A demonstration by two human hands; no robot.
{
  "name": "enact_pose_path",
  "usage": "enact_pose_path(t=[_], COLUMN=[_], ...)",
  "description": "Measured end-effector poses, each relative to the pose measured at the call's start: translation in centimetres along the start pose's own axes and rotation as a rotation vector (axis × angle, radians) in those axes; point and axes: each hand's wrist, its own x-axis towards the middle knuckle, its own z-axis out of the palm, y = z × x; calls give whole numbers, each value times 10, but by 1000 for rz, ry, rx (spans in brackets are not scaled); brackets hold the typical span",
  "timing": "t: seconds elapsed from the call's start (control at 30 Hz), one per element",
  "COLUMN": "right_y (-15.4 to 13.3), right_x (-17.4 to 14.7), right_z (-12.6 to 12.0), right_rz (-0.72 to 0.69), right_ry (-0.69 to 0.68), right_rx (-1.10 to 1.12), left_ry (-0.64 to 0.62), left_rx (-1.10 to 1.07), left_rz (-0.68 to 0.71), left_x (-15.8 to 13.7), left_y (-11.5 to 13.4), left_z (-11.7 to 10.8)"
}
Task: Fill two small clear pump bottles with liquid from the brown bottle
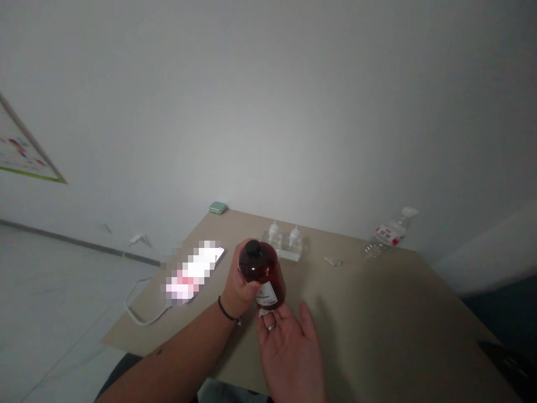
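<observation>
My left hand (240, 288) is wrapped round a dark red-brown bottle (274, 268) with a black cap and a white label, tilted above the table. Palm up, my right hand (291, 344) lies just under the bottle's base with its thumb spread and fingers stretched out. Their tips are partly hidden behind the bottle. A small white scrap (265, 312), perhaps tissue, shows between the fingers and the base; whether the fingers grip it is unclear. Behind the bottle stands a clear holder (289, 254) with two small white-tipped dropper bottles (295, 235).
On the table (356, 336), a lit, blurred-out phone (195, 274) lies left with a white cable (142, 322). A green case (217, 207) sits at the back corner. Rightward are a white scrap (334, 261) and a clear plastic bottle (390, 232). The wall (268, 112) borders the back.
</observation>
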Motion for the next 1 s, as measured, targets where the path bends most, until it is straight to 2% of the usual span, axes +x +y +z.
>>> enact_pose_path(t=[0.07, 0.1, 0.27, 0.33, 0.37, 0.43, 0.5, 0.57, 0.73, 0.8, 0.87, 1.0], right_y=[-5, -10, -36, -39, -40, -40, -41, -44, -41, -36, -33, -42], right_x=[-3, -4, 5, 7, 6, 4, 1, -1, 9, 16, 23, 42], right_z=[0, -3, -29, -44, -51, -65, -75, -78, -59, -47, -40, -55], right_rz=[61, 91, 232, 214, 196, 178, 174, 128, -71, -129, -163, -222], right_ry=[57, 92, 304, 389, 405, 363, 263, 198, 102, 57, 71, 127], right_rx=[75, 113, 255, 156, 39, -271, -557, -721, -797, -812, -833, -857], left_ry=[25, 28, 22, 17, 9, -11, -41, -99, -251, -314, -375, -472], left_rx=[117, 165, 367, 415, 425, 427, 412, 390, 319, 320, 353, 444], left_rz=[239, 316, 391, 386, 380, 360, 325, 271, 152, 156, 171, 161], left_x=[3, 4, 5, 5, 5, 4, 4, 2, -5, -8, -10, -8], left_y=[-2, -3, 1, 5, 7, 9, 9, 7, -5, -9, -11, -13], left_z=[-2, -2, -5, -6, -5, -3, 0, 4, 12, 13, 11, 2])
